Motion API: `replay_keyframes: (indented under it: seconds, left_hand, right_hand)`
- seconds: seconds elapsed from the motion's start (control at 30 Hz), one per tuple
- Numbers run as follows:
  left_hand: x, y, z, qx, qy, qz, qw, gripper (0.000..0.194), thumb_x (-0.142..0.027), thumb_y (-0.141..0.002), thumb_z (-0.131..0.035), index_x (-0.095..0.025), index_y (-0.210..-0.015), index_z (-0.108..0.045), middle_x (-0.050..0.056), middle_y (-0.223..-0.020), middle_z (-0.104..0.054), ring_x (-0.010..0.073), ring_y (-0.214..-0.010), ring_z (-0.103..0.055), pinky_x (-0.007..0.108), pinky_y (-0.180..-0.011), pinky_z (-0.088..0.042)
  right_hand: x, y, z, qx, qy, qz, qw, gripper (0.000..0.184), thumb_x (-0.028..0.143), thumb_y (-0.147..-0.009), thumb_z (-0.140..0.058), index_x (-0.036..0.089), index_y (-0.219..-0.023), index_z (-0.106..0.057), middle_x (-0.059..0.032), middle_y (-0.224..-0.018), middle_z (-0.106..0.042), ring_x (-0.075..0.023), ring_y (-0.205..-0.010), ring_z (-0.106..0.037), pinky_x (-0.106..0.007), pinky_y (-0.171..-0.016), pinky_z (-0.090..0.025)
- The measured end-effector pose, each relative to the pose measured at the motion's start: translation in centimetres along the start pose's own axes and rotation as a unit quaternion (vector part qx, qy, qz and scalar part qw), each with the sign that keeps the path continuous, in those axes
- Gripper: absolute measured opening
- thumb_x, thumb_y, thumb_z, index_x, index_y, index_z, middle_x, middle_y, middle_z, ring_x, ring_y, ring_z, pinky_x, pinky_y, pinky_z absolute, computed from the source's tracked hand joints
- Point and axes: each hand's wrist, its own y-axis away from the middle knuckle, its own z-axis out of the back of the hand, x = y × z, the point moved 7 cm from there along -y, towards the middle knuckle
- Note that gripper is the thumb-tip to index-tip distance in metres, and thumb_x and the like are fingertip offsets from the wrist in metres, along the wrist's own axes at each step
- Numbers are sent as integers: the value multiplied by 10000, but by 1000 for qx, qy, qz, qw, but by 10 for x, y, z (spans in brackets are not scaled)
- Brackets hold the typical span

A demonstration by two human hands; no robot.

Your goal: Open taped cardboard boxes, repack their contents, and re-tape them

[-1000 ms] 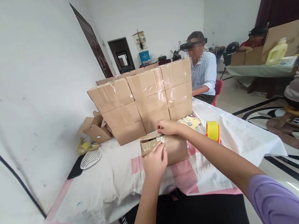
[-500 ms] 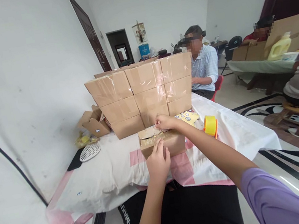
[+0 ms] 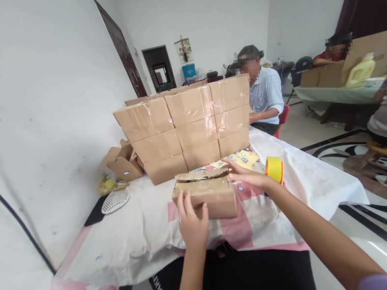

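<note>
A small brown cardboard box [image 3: 212,199] sits on the cloth-covered table before me. One top flap [image 3: 202,175] stands slightly raised along its far side, with a ragged edge. My left hand [image 3: 194,220] rests against the box's near left side, fingers spread over the front and top edge. At the far right corner my right hand [image 3: 246,175] has its fingers stretched out beside the flap. Neither hand is wrapped around the box. A roll of yellow tape [image 3: 275,169] with an orange rim stands just right of my right hand.
Taped cardboard boxes [image 3: 195,132] form a stacked wall behind the small box. A patterned yellow sheet [image 3: 243,158] lies at its foot. Leftwards are an opened carton [image 3: 124,164] and a white perforated mouse-shaped object [image 3: 115,201]. A person [image 3: 264,92] sits beyond the table.
My right hand has left the top of the box and moved to its right end, fingers now extended. My left hand has shifted left. The box sits slightly nearer, its far flap raised.
</note>
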Motion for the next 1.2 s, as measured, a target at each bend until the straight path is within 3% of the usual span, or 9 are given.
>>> replay_keyframes:
  seconds: [0.13, 0.23, 0.47, 0.57, 0.7, 0.77, 0.87, 1.03, 1.2]
  left_hand:
    - [21, -3, 9, -75, -2, -17, 997, 576, -405, -925, -655, -210, -1443, -498, 207, -1581, -401, 198, -891, -699, 353, -699, -589]
    - [15, -7, 14, -122, 3, -100, 987, 481, -312, -920, -673, -193, -1374, -567, 192, -1491, -516, 207, -929, -704, 353, -756, -597]
    - [6, -6, 3, -82, 28, -244, 966, 535, -93, -885, -669, -171, -1405, -566, 185, -1391, -612, 280, -1196, -665, 391, -958, -569]
    - [18, 3, 0, -88, -11, -288, 954, 723, -43, -834, -725, -186, -1502, -488, 194, -1393, -613, 271, -1171, -678, 375, -983, -553]
    - [32, 8, -9, -85, -27, -299, 950, 855, -18, -795, -754, -232, -1555, -425, 190, -1442, -576, 267, -1163, -665, 361, -942, -561]
    - [34, 10, -14, -97, -18, -290, 952, 878, -10, -798, -735, -238, -1572, -391, 195, -1498, -527, 279, -1211, -627, 347, -883, -569]
    - [33, 15, -21, -127, -21, -291, 948, 883, -13, -798, -717, -219, -1582, -366, 204, -1560, -461, 286, -1237, -591, 333, -812, -556]
    - [40, 22, -23, -146, -53, -282, 947, 880, -31, -788, -724, -236, -1574, -384, 198, -1537, -483, 281, -1185, -612, 388, -877, -535]
    - [38, 25, -22, -138, -58, -336, 930, 803, 21, -713, -743, -300, -1420, -538, 146, -1451, -543, 297, -1292, -563, 390, -958, -485]
  right_hand:
    - [-20, 32, -11, 5, -48, 13, 999, 1187, 700, -786, -724, 304, -1652, -15, -182, -1675, -216, -334, -1467, -405, -542, -1139, -416]
    - [-25, 40, -23, -25, 8, 20, 999, 1350, 598, -697, -862, 354, -1644, 70, -156, -1703, -112, -363, -1531, -272, -578, -1189, -342]
    - [-12, 49, -49, -122, 179, 63, 974, 1386, 574, -657, -896, 292, -1654, 25, -178, -1668, -191, -400, -1533, -218, -605, -1204, -318]
    - [-8, 51, -12, -186, 177, 90, 962, 1128, 562, -776, -814, 278, -1639, -145, -174, -1632, -282, -380, -1494, -321, -554, -1164, -392]
    - [-18, 27, 101, -302, 217, 30, 928, 339, 449, -967, -598, 212, -1208, -631, -118, -1227, -666, -257, -1015, -665, -410, -889, -554]
    - [-35, -10, 150, -266, 313, -43, 911, 277, 391, -1001, -526, 181, -1117, -665, -106, -1087, -719, -243, -945, -675, -385, -863, -549]
    - [-70, -74, 186, -145, 403, -104, 898, 300, 215, -986, -488, 139, -1210, -672, -136, -1120, -726, -242, -959, -687, -372, -886, -532]
    - [-137, -136, 172, 53, 445, -125, 885, 384, 90, -800, -729, 232, -1156, -752, -90, -1174, -719, -244, -1018, -693, -303, -869, -515]
    - [-186, -148, 160, 115, 483, -138, 857, 263, 148, -865, -683, 195, -1119, -732, -130, -1275, -638, -254, -1057, -663, -296, -811, -490]
